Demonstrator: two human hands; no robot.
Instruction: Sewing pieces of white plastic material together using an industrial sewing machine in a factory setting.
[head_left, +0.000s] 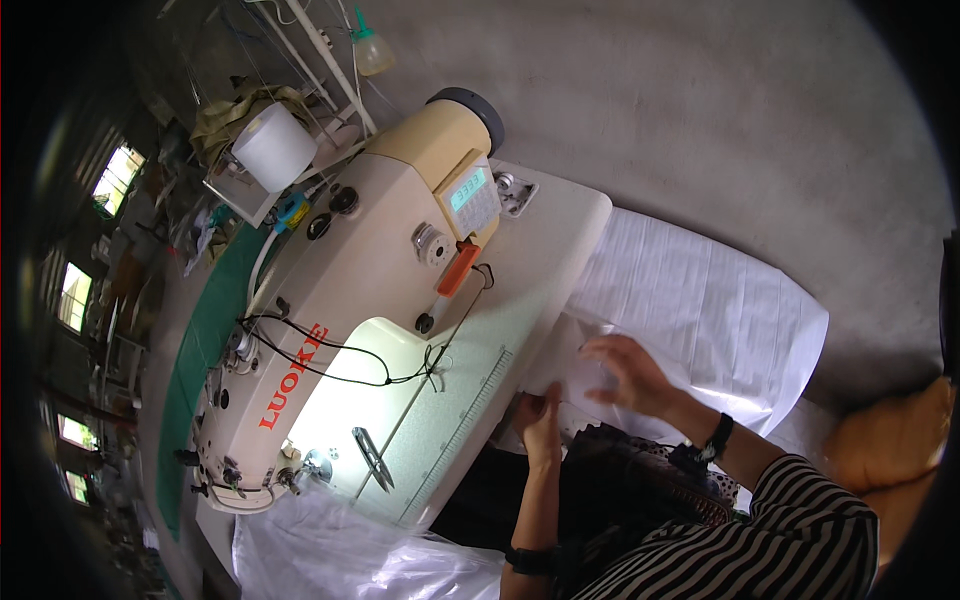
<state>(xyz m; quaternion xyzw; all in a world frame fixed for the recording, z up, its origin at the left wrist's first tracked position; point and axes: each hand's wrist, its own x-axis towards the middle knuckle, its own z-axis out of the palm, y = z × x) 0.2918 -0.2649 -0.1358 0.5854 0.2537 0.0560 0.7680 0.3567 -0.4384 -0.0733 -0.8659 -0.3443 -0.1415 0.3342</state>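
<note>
White, slightly shiny sheet material (690,290) spreads to the right of the sewing machine and runs toward my lap. My left hand (538,425) is at the front edge of the machine table, its fingers closed on the near edge of this sheet; the exact grip is partly hidden. My right hand (632,375) hovers over or lightly touches the sheet, fingers curved and apart. Left of both hands stands the cream sewing machine (350,260), its lamp lit. Metal thread snips (372,460) lie on its bed near the needle area.
More white sheeting (350,545) hangs below the needle end. A white thread cone (273,148) stands behind the machine, and an oil bottle (373,52) hangs above. A grey wall (720,120) rises at the far side; an orange-brown bundle (890,440) sits at right.
</note>
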